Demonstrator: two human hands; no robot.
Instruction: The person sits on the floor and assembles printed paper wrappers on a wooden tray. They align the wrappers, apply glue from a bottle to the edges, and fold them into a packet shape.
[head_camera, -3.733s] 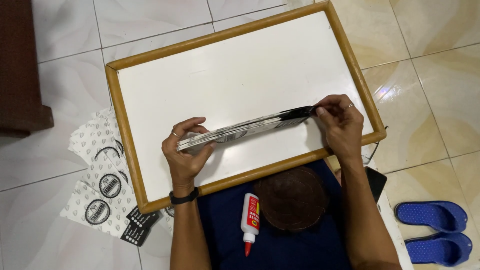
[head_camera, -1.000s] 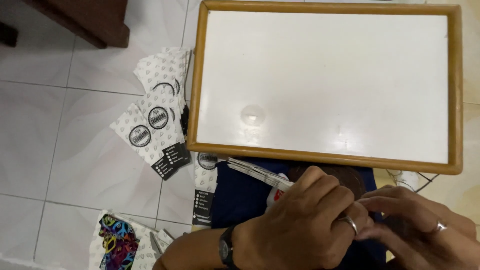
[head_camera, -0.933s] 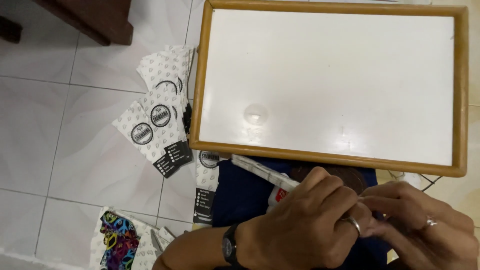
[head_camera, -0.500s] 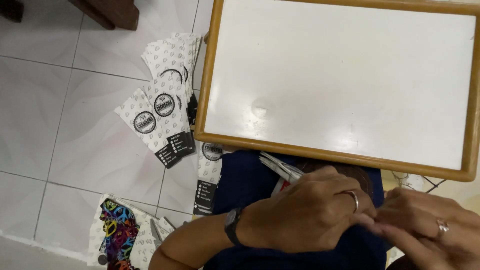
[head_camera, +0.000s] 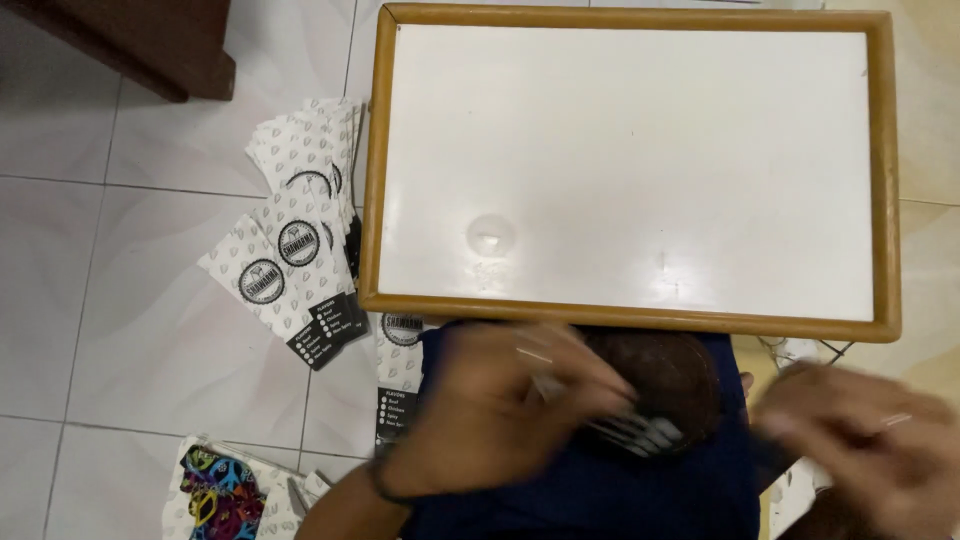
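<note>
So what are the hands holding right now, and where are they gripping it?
The left hand grips a flat patterned paper strip at its left end, though motion blur hides the exact hold. The right hand is apart from it and too blurred to tell.

- The framed tabletop (head_camera: 630, 170) fills the upper middle, with the floor (head_camera: 120, 300) around it.
- Printed paper sleeves (head_camera: 290, 250) lie on the floor just left of it.
- Both hands, left hand (head_camera: 490, 410) and right hand (head_camera: 860, 440), sit below its near edge, blurred; the left seems to hold a flat sleeve (head_camera: 620, 425).
</note>
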